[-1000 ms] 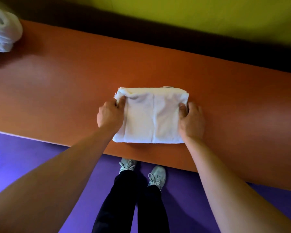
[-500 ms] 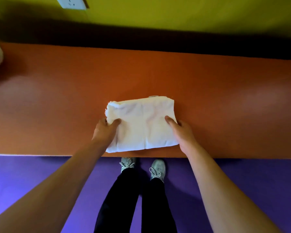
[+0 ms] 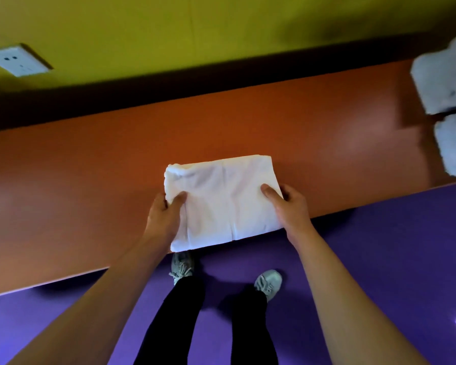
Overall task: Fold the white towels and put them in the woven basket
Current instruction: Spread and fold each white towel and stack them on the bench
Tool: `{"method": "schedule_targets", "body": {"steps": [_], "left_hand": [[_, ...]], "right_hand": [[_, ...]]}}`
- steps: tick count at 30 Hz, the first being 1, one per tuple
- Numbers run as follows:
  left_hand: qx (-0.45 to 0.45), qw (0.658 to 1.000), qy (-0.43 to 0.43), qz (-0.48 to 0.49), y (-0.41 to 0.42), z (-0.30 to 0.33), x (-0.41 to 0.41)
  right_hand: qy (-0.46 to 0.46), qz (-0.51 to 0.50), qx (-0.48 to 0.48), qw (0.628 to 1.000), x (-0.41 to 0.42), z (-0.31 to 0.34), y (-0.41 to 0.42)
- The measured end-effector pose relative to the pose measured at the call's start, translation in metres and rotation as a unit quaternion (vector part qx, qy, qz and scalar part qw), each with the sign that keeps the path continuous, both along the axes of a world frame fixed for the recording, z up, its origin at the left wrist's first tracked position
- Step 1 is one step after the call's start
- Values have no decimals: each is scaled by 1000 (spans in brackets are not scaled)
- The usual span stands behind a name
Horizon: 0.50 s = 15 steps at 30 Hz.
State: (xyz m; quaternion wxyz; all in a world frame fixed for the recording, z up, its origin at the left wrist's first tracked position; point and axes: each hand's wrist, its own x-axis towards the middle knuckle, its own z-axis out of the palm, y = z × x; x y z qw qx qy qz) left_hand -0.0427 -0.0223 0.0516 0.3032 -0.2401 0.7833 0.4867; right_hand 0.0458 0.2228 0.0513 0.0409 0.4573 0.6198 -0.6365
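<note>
both hands (image 3: 163, 218) (image 3: 290, 206) pinch the folded towel (image 3: 221, 196), thumbs on top.

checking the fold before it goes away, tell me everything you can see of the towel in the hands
The towel is white, soft-looking cloth, folded into a flat, roughly rectangular pad with a crease running down its middle and layered edges bunched at the far left corner. It lies slightly skewed over the near edge of the orange table, its near edge overhanging the purple floor. The left hand grips its left side and the right hand its right side, thumbs on top.
</note>
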Motion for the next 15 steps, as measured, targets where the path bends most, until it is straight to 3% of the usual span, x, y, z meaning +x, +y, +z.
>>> {"method": "schedule_targets", "body": {"steps": [15], "left_hand": [[68, 994, 16, -79, 229, 49, 107]], "right_hand": [[9, -79, 30, 996, 131, 52, 223]]}}
